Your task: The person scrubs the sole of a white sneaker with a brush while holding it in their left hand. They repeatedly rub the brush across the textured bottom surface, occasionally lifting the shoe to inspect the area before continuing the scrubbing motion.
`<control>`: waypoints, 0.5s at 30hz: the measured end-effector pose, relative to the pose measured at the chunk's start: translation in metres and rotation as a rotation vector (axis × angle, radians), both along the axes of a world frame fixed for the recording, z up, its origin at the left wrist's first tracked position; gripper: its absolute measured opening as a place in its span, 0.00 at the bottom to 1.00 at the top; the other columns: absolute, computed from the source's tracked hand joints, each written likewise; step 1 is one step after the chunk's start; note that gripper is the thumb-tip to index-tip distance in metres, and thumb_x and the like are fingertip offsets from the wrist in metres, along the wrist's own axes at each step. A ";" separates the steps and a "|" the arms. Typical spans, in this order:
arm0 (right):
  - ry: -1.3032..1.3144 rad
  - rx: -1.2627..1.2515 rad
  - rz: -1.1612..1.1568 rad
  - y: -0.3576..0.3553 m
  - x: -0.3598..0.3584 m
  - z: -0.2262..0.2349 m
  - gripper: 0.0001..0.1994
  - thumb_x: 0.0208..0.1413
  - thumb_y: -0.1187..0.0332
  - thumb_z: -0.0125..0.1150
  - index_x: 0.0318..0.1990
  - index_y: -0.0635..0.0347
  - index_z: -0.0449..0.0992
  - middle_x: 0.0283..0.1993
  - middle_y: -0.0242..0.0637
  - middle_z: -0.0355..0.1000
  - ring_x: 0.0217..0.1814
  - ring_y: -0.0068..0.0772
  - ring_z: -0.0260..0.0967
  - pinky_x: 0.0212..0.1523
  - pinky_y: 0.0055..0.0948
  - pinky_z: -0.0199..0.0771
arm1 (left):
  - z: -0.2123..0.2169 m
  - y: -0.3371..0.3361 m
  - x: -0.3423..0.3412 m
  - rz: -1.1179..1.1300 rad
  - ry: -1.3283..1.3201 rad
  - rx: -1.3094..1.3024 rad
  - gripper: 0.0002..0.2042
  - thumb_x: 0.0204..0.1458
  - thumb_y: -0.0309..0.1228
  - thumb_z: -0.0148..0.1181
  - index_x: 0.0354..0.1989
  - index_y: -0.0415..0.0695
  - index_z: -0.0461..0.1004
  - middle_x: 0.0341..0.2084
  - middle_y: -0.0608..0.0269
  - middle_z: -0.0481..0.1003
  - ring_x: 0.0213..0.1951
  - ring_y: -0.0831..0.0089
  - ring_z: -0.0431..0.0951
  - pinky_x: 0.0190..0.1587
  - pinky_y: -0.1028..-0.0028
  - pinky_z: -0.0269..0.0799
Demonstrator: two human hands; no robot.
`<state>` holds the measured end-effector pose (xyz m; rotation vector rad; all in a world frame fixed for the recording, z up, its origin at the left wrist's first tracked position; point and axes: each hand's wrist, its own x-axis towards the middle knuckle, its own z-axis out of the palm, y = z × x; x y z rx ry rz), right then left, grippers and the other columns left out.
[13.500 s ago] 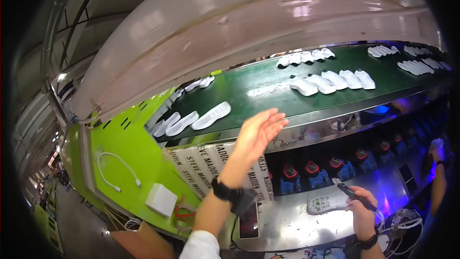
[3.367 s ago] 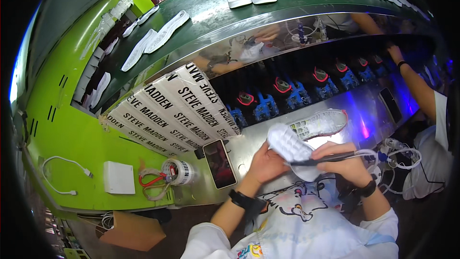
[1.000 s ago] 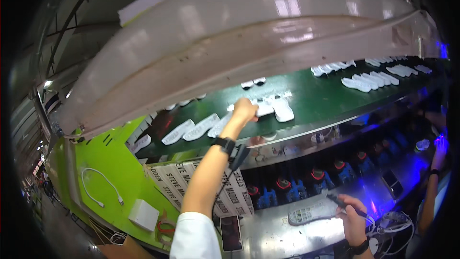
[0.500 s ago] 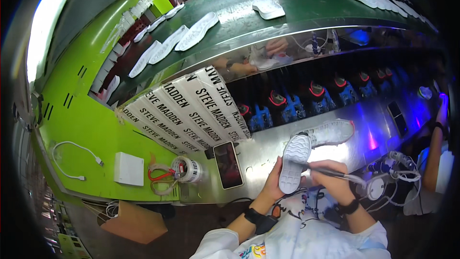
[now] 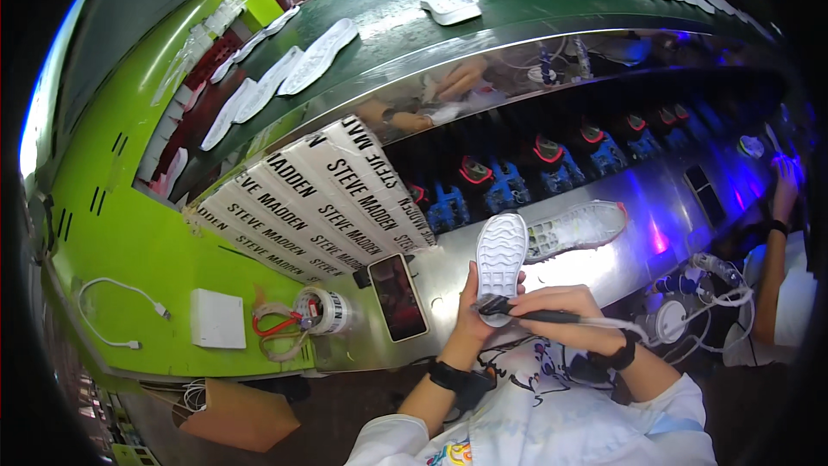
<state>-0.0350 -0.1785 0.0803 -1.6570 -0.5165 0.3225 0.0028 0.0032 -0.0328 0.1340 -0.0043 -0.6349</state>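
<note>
A white shoe sole (image 5: 502,246), patterned side facing up, stands tilted in my left hand (image 5: 470,321), whose fingers close around its lower end. My right hand (image 5: 565,304) grips a black-handled brush (image 5: 549,316) with a pale hose running from its back end. The brush's dark head lies over the lower part of the sole; whether the bristles touch it I cannot tell. Just beyond the held sole, a second whitish sole (image 5: 580,231) lies on the metal bench (image 5: 457,280).
Left of my hands are a phone (image 5: 398,298), a tape roll (image 5: 332,311), red-handled scissors (image 5: 278,325) and a printed carton (image 5: 315,207). Behind runs a green conveyor belt (image 5: 388,22) carrying soles. Blue clamps (image 5: 504,190) line the bench's back. A co-worker's hand (image 5: 785,174) is at right.
The brush head has shifted from the sole's middle to its lower end, and my right hand has come closer to my left. The held sole now stands straighter. The whole view has shifted slightly.
</note>
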 end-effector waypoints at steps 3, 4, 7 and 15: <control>-0.158 -0.034 0.230 -0.015 0.010 0.004 0.14 0.44 0.75 0.60 0.41 0.60 0.77 0.40 0.41 0.75 0.41 0.35 0.74 0.43 0.27 0.72 | 0.015 0.009 0.010 -0.195 -0.062 0.284 0.27 0.57 0.46 0.46 0.55 0.32 0.60 0.44 0.44 0.71 0.43 0.59 0.76 0.45 0.65 0.74; -0.121 -0.062 0.316 -0.020 0.013 0.010 0.14 0.44 0.76 0.60 0.42 0.59 0.77 0.41 0.42 0.75 0.41 0.36 0.74 0.43 0.27 0.72 | 0.024 0.007 0.015 -0.231 -0.110 0.429 0.24 0.57 0.42 0.48 0.52 0.32 0.64 0.43 0.46 0.73 0.42 0.62 0.77 0.44 0.69 0.74; -0.291 -0.156 0.244 -0.019 0.013 0.014 0.14 0.43 0.77 0.58 0.40 0.59 0.78 0.41 0.43 0.74 0.41 0.39 0.73 0.43 0.29 0.72 | 0.029 0.004 0.029 -0.423 -0.247 0.669 0.17 0.55 0.34 0.52 0.46 0.31 0.70 0.38 0.53 0.75 0.37 0.70 0.78 0.40 0.75 0.75; -0.573 -0.253 0.329 -0.044 0.017 0.022 0.10 0.42 0.73 0.62 0.35 0.54 0.80 0.35 0.37 0.75 0.35 0.38 0.72 0.44 0.31 0.70 | 0.058 -0.016 0.045 -0.713 -0.225 1.126 0.17 0.54 0.37 0.55 0.38 0.32 0.75 0.30 0.58 0.78 0.31 0.75 0.78 0.33 0.77 0.74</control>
